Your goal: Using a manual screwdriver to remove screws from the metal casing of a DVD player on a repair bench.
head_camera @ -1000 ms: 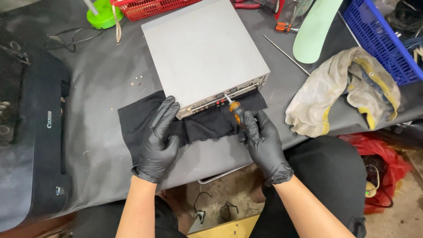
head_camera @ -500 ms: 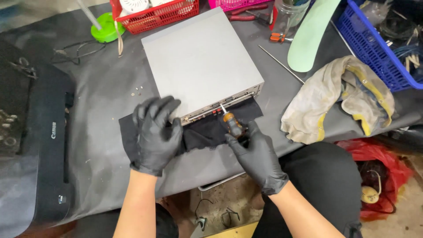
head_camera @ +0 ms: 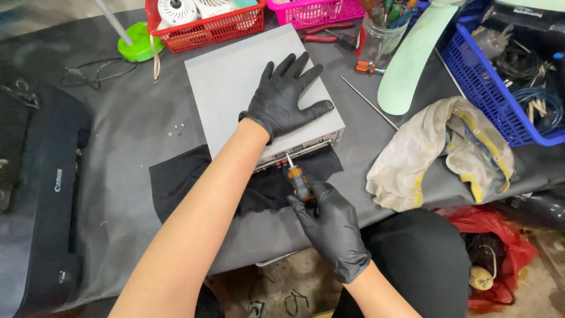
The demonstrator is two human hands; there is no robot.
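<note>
Flat grey metal box lying at the middle of the dark bench, near edge resting on a black cloth. Left hand, in a black glove, pressed palm-down on the box's lid, fingers spread wide and gripping nothing. Right hand, also black-gloved, just near of the box, fingers curled tight round an orange-and-black screwdriver, its tip set against the box's near face. Small loose screws on the bench left of the box. Black printer at the far left edge. Crumpled beige and yellow rag to the right, thin metal rod beside it. Red plastic basket and pink plastic basket along the far side, blue plastic crate at the far right.
</note>
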